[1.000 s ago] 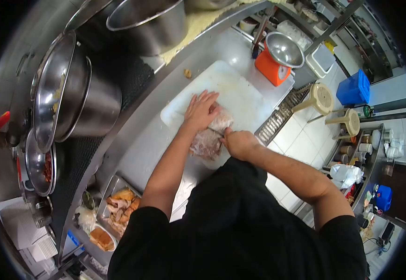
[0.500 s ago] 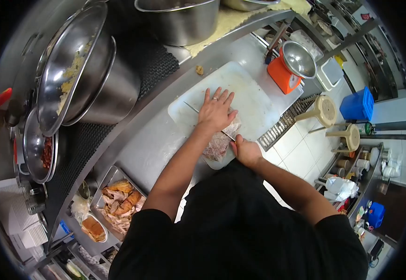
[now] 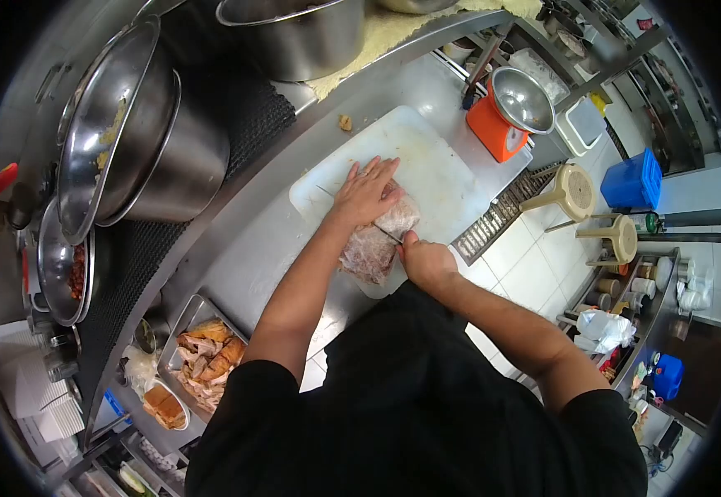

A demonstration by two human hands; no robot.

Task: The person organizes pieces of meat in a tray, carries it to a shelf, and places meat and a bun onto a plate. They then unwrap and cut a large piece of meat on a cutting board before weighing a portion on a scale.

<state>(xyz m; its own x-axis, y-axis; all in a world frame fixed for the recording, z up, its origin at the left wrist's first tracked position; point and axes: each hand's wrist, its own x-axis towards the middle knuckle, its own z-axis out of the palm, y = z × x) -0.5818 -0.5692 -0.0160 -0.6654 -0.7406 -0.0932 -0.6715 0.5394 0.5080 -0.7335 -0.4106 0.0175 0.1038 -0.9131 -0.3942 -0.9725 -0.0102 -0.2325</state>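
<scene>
A block of pale, brownish-pink meat (image 3: 367, 255) lies near the close edge of the white cutting board (image 3: 443, 161). A knife (image 3: 393, 238) runs across it, its blade down in the meat and its far end showing past my left hand. That left hand (image 3: 364, 197) lies flat over the blade and the meat, fingers stretched out, covering much of both. My right hand (image 3: 428, 265) is wrapped round the knife's handle at the board's near right side. Beyond the blade, another part of the meat shows beside my left thumb.
An orange scale (image 3: 497, 128) with a steel bowl (image 3: 523, 98) stands at the counter's far right. Cooked meat pieces fill a metal tray (image 3: 190, 311) at lower left. Large steel pots (image 3: 294, 41) line the raised shelf. Beige stools (image 3: 571, 192) stand on the tiled floor.
My left hand's fingers have drawn closer together, and more of the meat beyond the blade shows. The right hand has moved slightly left with the knife. The whole view has shifted a little.
</scene>
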